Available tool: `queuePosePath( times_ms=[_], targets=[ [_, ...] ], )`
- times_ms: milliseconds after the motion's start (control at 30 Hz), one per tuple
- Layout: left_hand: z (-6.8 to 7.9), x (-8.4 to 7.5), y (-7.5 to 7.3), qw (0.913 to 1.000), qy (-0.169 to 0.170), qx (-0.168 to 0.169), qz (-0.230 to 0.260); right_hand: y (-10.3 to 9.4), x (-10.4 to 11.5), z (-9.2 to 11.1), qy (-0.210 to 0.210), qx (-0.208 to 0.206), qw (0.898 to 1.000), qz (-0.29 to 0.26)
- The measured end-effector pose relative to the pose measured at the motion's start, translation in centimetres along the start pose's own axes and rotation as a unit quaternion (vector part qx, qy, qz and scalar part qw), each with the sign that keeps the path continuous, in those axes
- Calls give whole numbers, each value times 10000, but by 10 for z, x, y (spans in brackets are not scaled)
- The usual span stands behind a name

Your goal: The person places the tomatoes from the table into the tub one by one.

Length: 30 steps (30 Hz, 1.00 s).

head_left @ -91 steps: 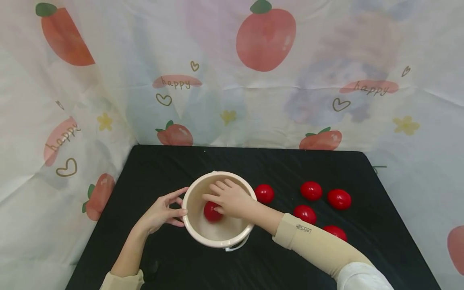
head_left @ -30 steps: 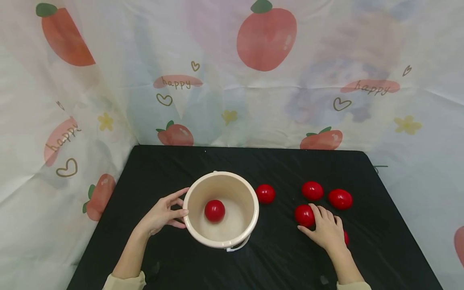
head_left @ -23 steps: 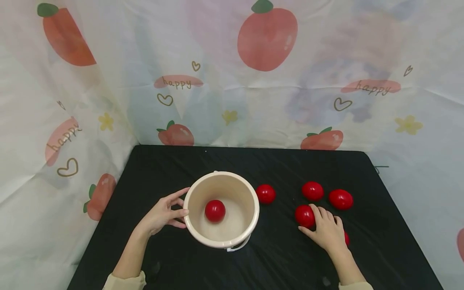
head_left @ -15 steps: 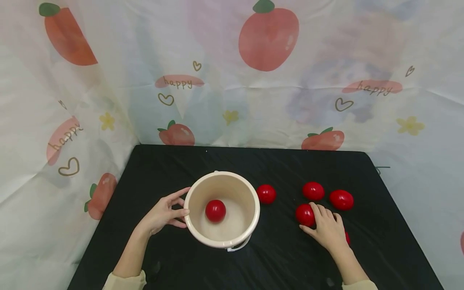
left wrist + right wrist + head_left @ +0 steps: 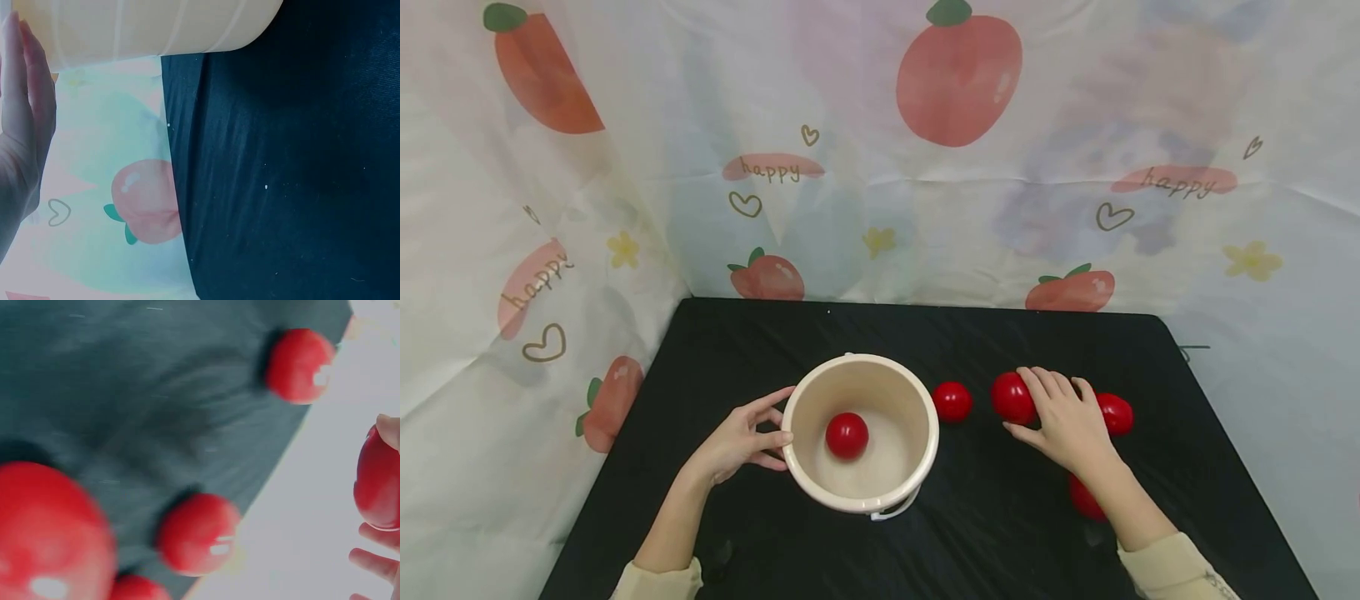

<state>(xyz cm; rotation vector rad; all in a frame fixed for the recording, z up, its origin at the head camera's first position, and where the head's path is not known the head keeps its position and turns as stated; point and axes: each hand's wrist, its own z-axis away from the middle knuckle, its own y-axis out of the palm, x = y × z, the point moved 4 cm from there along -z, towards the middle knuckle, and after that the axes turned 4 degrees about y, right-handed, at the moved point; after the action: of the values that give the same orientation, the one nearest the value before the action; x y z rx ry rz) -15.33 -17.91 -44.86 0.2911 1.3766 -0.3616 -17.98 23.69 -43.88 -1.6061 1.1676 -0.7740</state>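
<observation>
A cream bucket (image 5: pixel 898 492) stands on the black table with one red ball (image 5: pixel 847 435) inside. My left hand (image 5: pixel 741 437) holds the bucket at its left side, thumb and index fingertips at the rim; in the left wrist view the hand (image 5: pixel 25 119) lies along the bucket's wall (image 5: pixel 156 28). My right hand (image 5: pixel 1067 421) grips another red ball (image 5: pixel 1013 397) between thumb and fingers, raised above the table. The right wrist view shows this held ball (image 5: pixel 378 484) at its right edge.
A red ball (image 5: pixel 952 402) sits close by the bucket's right side. Another ball (image 5: pixel 1116 413) shows behind the right hand, and one (image 5: pixel 1086 498) lies partly under the forearm; the hand covers one more in the head view. A printed cloth (image 5: pixel 865 108) hangs behind the table (image 5: pixel 752 333).
My right hand has gone from inside the bucket to the balls on the right, grasped one, and just now lifted it up and leftward. The left hand stays at the bucket.
</observation>
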Motion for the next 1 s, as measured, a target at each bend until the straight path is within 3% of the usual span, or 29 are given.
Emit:
queuePosePath(
  times_ms=[267, 433, 800, 1000],
  targets=[
    [0, 0, -1, 10000, -44, -6, 26, -35, 41, -41, -687, -329, 9970, -164],
    [1, 1, -2, 9999, -114, -54, 56, -40, 75, -59, -1143, -355, 9922, -343],
    [0, 1, -1, 9999, -31, 58, 91, -22, 148, -68, -2069, 46, 9768, -554],
    [0, 2, -1, 9999, 19, 99, 112, -6, 176, -69, -2471, 379, 9673, -436]
  ],
)
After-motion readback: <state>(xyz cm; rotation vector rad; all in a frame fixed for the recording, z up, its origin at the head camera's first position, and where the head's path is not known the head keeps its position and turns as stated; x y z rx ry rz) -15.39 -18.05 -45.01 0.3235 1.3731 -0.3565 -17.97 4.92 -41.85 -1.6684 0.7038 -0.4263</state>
